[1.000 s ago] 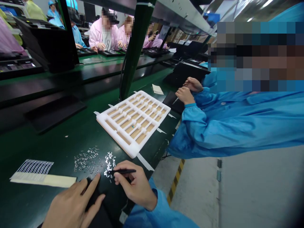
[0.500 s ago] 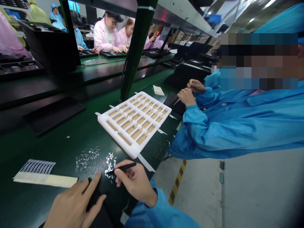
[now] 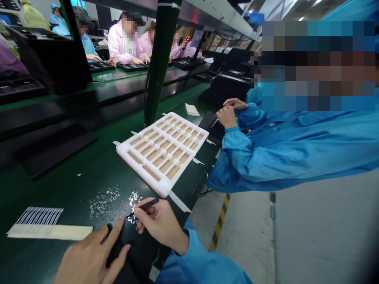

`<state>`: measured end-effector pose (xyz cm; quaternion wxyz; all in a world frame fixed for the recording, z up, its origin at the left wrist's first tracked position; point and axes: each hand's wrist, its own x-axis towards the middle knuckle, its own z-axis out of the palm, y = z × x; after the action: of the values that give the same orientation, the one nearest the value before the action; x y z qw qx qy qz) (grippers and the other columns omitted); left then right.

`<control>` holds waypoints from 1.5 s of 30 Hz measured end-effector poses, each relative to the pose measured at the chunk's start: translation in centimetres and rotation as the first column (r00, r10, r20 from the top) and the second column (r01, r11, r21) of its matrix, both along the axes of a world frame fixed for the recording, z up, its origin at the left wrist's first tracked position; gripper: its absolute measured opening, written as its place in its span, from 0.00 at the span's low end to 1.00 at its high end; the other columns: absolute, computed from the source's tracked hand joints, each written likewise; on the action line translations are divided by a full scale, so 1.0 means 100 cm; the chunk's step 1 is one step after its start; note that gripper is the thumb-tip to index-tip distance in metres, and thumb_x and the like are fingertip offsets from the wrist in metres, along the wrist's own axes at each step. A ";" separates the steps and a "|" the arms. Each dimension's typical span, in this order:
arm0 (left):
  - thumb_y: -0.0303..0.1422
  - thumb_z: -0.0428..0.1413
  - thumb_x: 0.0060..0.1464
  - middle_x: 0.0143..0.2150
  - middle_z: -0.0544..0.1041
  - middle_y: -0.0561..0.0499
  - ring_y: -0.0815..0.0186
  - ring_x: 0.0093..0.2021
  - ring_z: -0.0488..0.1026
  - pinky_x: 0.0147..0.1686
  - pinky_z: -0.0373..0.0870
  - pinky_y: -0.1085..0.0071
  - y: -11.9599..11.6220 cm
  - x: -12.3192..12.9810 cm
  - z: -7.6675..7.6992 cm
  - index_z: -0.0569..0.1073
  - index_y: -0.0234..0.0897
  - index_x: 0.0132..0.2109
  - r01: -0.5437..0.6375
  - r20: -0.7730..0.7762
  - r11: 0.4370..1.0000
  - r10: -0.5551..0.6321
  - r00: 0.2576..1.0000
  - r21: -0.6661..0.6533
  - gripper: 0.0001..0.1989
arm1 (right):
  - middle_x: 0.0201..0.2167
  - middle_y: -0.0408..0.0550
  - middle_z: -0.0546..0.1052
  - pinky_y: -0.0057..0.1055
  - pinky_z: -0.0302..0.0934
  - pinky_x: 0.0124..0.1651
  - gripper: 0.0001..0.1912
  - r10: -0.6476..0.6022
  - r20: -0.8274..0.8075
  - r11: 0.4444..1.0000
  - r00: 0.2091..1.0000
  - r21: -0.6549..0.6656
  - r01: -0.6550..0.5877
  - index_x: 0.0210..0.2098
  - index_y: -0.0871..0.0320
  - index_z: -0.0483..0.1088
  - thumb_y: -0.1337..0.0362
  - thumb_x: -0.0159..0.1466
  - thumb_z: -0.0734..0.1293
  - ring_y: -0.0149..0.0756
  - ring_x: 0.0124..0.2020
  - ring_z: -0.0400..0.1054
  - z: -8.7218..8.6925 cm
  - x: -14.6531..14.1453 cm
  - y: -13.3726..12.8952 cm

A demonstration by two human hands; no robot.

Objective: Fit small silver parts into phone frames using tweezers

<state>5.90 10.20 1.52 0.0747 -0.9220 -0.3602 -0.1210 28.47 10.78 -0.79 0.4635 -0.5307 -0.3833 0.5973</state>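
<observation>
My right hand [image 3: 161, 225] is closed around black tweezers [image 3: 151, 204], their tip beside my left index fingertip. Under and around that tip lies a small pile of shiny silver pieces [image 3: 134, 203]. To its left, more tiny metal pieces [image 3: 103, 203] are scattered on the dark green bench [image 3: 71, 197]. My left hand [image 3: 91, 256] lies with index finger stretched and thumb apart over a flat black object [image 3: 126, 266], mostly hidden beneath it. A cream strip [image 3: 68, 232] with a row of thin white strips [image 3: 41, 215] lies further left.
A white foam tray [image 3: 142, 171] with rectangular cutouts is taped down ahead. A co-worker's hands [image 3: 229, 114] and blue sleeve [image 3: 254, 146] are at the right. A green post [image 3: 161, 59] rises behind the tray. A dark flat panel [image 3: 56, 148] lies left.
My right hand has shifted the tweezers' tip left from the silver pile to my left index fingertip. My left hand stays nearly in place. The camera view has turned slightly.
</observation>
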 end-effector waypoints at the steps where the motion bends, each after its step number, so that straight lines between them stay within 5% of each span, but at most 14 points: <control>1: 0.43 0.46 0.75 0.32 0.78 0.54 0.66 0.25 0.80 0.21 0.71 0.70 0.000 0.001 0.000 0.72 0.36 0.66 -0.004 -0.005 1.000 0.004 1.000 0.008 0.23 | 0.21 0.42 0.77 0.29 0.74 0.26 0.20 -0.029 0.017 0.999 0.999 0.043 0.028 0.38 0.60 0.78 0.49 0.62 0.79 0.34 0.19 0.74 -0.001 0.001 -0.003; 5: 0.42 0.43 0.76 0.31 0.78 0.54 0.65 0.24 0.80 0.19 0.70 0.69 0.000 0.003 0.003 0.73 0.34 0.64 -0.012 -0.018 0.999 0.013 1.000 0.032 0.23 | 0.37 0.52 0.82 0.31 0.78 0.32 0.12 -0.097 0.134 0.964 0.986 0.259 0.059 0.42 0.59 0.81 0.56 0.68 0.75 0.36 0.27 0.78 -0.001 0.007 -0.019; 8: 0.40 0.43 0.76 0.31 0.78 0.54 0.65 0.24 0.80 0.20 0.70 0.69 0.000 0.005 0.005 0.73 0.34 0.64 -0.010 -0.022 0.999 0.010 1.000 0.033 0.23 | 0.39 0.54 0.83 0.32 0.78 0.35 0.08 -0.089 0.229 0.933 0.969 0.359 0.001 0.42 0.58 0.83 0.61 0.70 0.73 0.37 0.30 0.79 0.001 0.010 -0.026; 15: 0.42 0.42 0.76 0.31 0.78 0.54 0.67 0.23 0.79 0.21 0.68 0.71 -0.002 0.004 0.006 0.72 0.35 0.64 -0.008 0.023 0.999 0.007 1.000 0.048 0.23 | 0.39 0.53 0.83 0.34 0.79 0.39 0.06 -0.083 0.308 0.919 0.948 0.392 -0.047 0.43 0.56 0.83 0.63 0.71 0.73 0.42 0.37 0.81 -0.003 0.010 -0.025; 21: 0.43 0.42 0.77 0.30 0.77 0.56 0.68 0.23 0.78 0.21 0.66 0.71 -0.001 0.003 0.003 0.72 0.38 0.64 -0.030 0.048 0.999 0.028 0.998 0.042 0.22 | 0.38 0.53 0.83 0.34 0.78 0.36 0.08 -0.086 0.281 0.911 0.956 0.410 -0.038 0.43 0.57 0.83 0.61 0.72 0.72 0.38 0.31 0.79 -0.005 0.009 -0.027; 31: 0.45 0.43 0.76 0.31 0.77 0.57 0.67 0.24 0.79 0.21 0.68 0.70 -0.001 0.001 -0.001 0.68 0.36 0.67 -0.028 0.074 0.999 0.030 0.997 -0.036 0.24 | 0.21 0.43 0.77 0.31 0.75 0.28 0.28 0.010 -0.020 0.999 1.000 0.036 -0.009 0.37 0.60 0.76 0.40 0.60 0.79 0.34 0.21 0.75 -0.003 0.013 -0.009; 39: 0.45 0.44 0.76 0.31 0.78 0.56 0.68 0.23 0.80 0.18 0.65 0.72 0.004 0.000 0.002 0.71 0.40 0.67 -0.021 0.068 1.000 0.022 0.997 -0.014 0.24 | 0.18 0.41 0.77 0.26 0.71 0.25 0.19 -0.003 -0.052 1.000 0.999 -0.004 0.003 0.35 0.60 0.76 0.50 0.59 0.80 0.31 0.18 0.72 0.000 0.000 0.008; 45: 0.40 0.45 0.75 0.35 0.82 0.53 0.67 0.27 0.82 0.21 0.69 0.73 0.004 -0.007 -0.010 0.69 0.44 0.71 -0.079 -0.037 0.989 0.075 0.996 -0.124 0.23 | 0.17 0.41 0.76 0.26 0.70 0.23 0.15 0.004 -0.074 1.000 0.997 -0.022 -0.006 0.33 0.60 0.75 0.55 0.60 0.79 0.32 0.17 0.72 0.000 0.000 0.011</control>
<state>5.16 10.64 0.49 0.0272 -0.9121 -0.4012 -0.0802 28.44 11.88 -0.77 0.4699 -0.5123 -0.3607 0.6218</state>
